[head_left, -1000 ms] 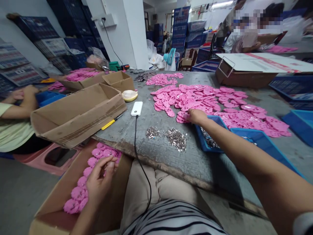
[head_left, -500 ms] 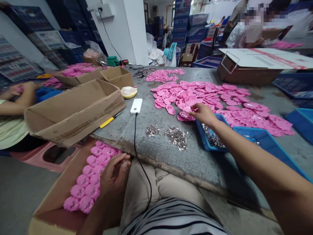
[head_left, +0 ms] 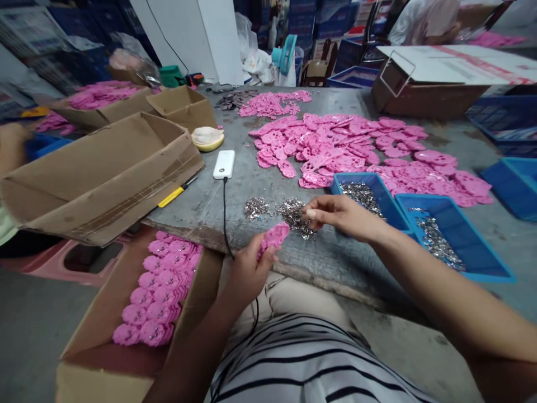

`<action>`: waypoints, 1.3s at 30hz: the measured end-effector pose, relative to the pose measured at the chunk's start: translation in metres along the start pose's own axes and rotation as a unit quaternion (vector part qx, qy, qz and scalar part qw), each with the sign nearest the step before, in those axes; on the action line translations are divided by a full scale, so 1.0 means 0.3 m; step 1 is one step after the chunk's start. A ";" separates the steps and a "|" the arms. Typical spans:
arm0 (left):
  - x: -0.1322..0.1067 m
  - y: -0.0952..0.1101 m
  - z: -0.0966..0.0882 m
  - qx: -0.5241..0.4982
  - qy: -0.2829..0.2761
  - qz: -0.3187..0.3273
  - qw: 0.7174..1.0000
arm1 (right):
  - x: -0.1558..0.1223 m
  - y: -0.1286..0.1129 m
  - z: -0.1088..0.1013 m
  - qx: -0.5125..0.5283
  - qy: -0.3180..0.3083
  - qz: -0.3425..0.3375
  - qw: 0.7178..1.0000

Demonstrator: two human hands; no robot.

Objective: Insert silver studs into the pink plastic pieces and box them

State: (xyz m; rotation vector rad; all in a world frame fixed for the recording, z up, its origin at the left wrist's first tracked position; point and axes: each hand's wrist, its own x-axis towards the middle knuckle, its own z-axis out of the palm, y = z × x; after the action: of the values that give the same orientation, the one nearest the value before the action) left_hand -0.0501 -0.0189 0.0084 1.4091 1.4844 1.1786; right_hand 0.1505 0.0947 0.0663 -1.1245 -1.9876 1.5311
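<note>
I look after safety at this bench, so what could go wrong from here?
The black cable passes behind the left hand, and a snag might drag the white device.
The right hand is at the larger pile of loose metal pieces and could scatter some toward the edge of the table.

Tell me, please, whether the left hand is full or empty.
Full: the left hand clasps a pink piece, part of which sticks out.
</note>
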 end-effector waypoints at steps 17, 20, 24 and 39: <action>0.073 -0.008 0.131 -0.334 -0.016 -0.152 0.930 | -0.089 0.318 0.009 -0.228 0.351 0.056 0.907; 0.098 -0.019 0.175 -0.359 -0.032 -0.150 0.921 | -0.030 0.327 -0.002 -0.290 0.328 0.041 0.898; 0.105 -0.040 0.200 -0.358 -0.024 -0.155 0.921 | 0.036 0.307 -0.005 -0.366 0.267 0.092 0.887; 0.087 -0.021 0.223 -0.359 0.017 -0.167 0.918 | -0.081 0.205 0.184 0.068 0.228 -0.058 0.970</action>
State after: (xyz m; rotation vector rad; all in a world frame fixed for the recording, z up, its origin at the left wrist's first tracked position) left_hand 0.0090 0.0149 -0.0151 0.6113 1.0762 1.3324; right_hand 0.1476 0.0467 -0.0052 -1.1551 -1.5846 1.1962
